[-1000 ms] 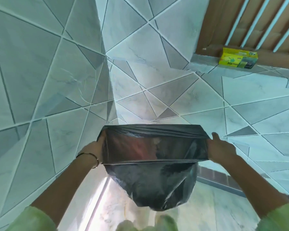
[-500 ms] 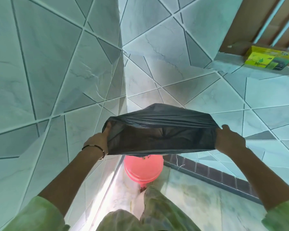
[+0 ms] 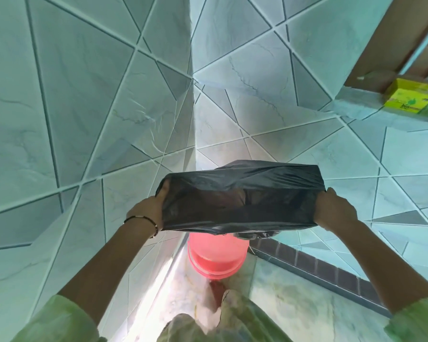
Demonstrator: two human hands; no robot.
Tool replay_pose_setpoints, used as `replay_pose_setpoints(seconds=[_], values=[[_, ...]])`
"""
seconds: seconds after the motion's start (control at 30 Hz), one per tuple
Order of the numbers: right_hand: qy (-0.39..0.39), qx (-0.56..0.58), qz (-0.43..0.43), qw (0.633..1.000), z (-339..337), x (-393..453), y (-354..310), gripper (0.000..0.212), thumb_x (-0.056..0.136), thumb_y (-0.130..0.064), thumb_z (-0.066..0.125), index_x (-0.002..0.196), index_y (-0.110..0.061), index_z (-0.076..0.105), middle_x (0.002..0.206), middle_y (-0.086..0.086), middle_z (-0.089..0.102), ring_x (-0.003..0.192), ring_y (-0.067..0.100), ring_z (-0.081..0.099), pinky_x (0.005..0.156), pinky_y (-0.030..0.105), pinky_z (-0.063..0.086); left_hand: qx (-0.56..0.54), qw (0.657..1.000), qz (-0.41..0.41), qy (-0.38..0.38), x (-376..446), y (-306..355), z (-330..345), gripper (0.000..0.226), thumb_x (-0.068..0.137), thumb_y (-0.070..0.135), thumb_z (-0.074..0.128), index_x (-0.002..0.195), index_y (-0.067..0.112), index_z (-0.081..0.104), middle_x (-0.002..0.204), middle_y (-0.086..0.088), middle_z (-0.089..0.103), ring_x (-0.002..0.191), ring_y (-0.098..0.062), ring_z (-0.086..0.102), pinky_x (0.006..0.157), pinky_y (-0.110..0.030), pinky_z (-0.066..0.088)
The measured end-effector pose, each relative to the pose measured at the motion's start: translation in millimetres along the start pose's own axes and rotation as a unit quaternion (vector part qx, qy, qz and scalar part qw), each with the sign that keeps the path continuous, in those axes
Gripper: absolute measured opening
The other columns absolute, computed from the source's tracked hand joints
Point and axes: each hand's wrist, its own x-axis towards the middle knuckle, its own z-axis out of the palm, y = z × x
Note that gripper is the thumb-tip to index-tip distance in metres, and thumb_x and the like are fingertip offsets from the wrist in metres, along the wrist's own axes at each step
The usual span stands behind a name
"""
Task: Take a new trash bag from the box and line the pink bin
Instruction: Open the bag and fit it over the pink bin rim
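stretching the black trash bag (image 3: 237, 201) wide, both hands hold its mouth taut above the pink bin (image 3: 216, 257), which sits on the floor in the tiled corner just past the person's knee. a second ago the bag hung down full and hid the bin; now the bag has swung up and flattened, so the bin shows beneath its near edge. that reads as shaking the bag open, with lining not yet begun. the left hand (image 3: 147, 211) grips the left side of the rim, fingers curled into the plastic, a bracelet on the wrist. the right hand (image 3: 335, 209) grips the right side likewise, both arms reaching forward and well apart. farther off, the yellow box (image 3: 414, 101) rests on the ledge at upper right.
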Motion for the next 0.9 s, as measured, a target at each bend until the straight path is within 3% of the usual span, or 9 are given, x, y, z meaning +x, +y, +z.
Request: replay_pose_setpoints(seconds=[0.1,0.2,0.3,0.4,0.47,0.67,0.8,0.9], values=[[-0.001,0.013,-0.005,1.0,-2.4,-1.5,-0.2,0.036,0.075,0.0,0.057,0.11,-0.005,0.053,0.113,0.012,0.048,0.071,0.031,0.057,0.061,0.033,0.042,0.004,1.0,0.009,0.005,-1.7,-3.5,-2.3,0.104,0.083,0.013,0.058,0.14,0.04,-0.024,0.112,-0.016,0.061,0.095,-0.033,0.062,0.081,-0.04,0.051],[0.031,0.048,-0.023,0.998,-2.6,-2.1,0.7,0.036,0.078,0.0,0.054,0.113,-0.005,0.053,0.123,0.014,0.054,0.079,0.037,0.063,0.065,0.036,0.048,0.006,1.0,0.013,0.015,-6.0,-7.2,-3.7,0.101,0.082,0.013,0.058,0.143,0.038,-0.019,0.12,-0.014,0.057,0.098,-0.035,0.062,0.08,-0.04,0.05],[0.033,0.064,-0.039,0.997,-3.2,-1.6,-1.7,0.031,0.08,0.001,0.052,0.111,-0.002,0.053,0.111,0.015,0.059,0.079,0.039,0.063,0.071,0.039,0.051,0.026,0.999,0.008,-0.02,-5.6,-13.5,-0.7,0.09,0.085,0.018,0.054,0.146,0.037,-0.01,0.12,-0.014,0.058,0.102,-0.034,0.061,0.083,-0.039,0.048],[-0.005,0.036,-0.049,0.998,1.5,5.7,-6.6,0.029,0.083,-0.001,0.049,0.112,-0.002,0.053,0.112,0.014,0.059,0.088,0.039,0.063,0.079,0.041,0.052,0.111,0.987,0.052,-0.106,0.8,-19.4,10.9,0.061,0.086,0.022,0.052,0.141,0.035,0.028,0.119,-0.01,0.061,0.108,-0.03,0.06,0.085,-0.034,0.047],[-0.054,-0.001,-0.049,0.997,10.2,11.5,-11.0,0.03,0.086,-0.005,0.046,0.115,-0.004,0.053,0.119,0.011,0.057,0.099,0.036,0.062,0.086,0.041,0.051,0.15,0.974,0.065,-0.16,3.7,-23.9,25.8,0.048,0.085,0.02,0.053,0.131,0.032,0.044,0.117,-0.007,0.062,0.107,-0.027,0.061,0.085,-0.032,0.048],[-0.176,-0.049,-0.062,0.981,68.2,51.3,-24.6,0.03,0.089,-0.012,0.047,0.117,-0.009,0.054,0.121,0.006,0.061,0.108,0.028,0.061,0.094,0.037,0.049,0.11,0.973,0.016,-0.203,26.3,-25.4,71.6,0.066,0.085,0.021,0.052,0.141,0.022,0.018,0.118,-0.012,0.06,0.105,-0.029,0.061,0.082,-0.033,0.048],[-0.243,-0.08,-0.093,0.962,109.3,68.8,-34.4,0.037,0.09,-0.013,0.045,0.127,-0.009,0.046,0.128,0.007,0.057,0.115,0.028,0.058,0.096,0.036,0.048,0.084,0.963,-0.011,-0.255,45.4,-25.0,107.9,0.066,0.087,0.022,0.052,0.142,0.017,0.016,0.121,-0.015,0.059,0.109,-0.031,0.059,0.085,-0.033,0.046],[-0.238,-0.08,-0.099,0.963,140.4,88.4,-45.2,0.043,0.09,-0.01,0.044,0.133,-0.008,0.042,0.134,0.009,0.052,0.115,0.029,0.058,0.094,0.037,0.048,0.04,0.964,-0.081,-0.249,65.3,-29.8,149.3,0.051,0.093,0.024,0.04,0.142,0.017,0.026,0.124,-0.013,0.058,0.111,-0.03,0.059,0.087,-0.031,0.044]])
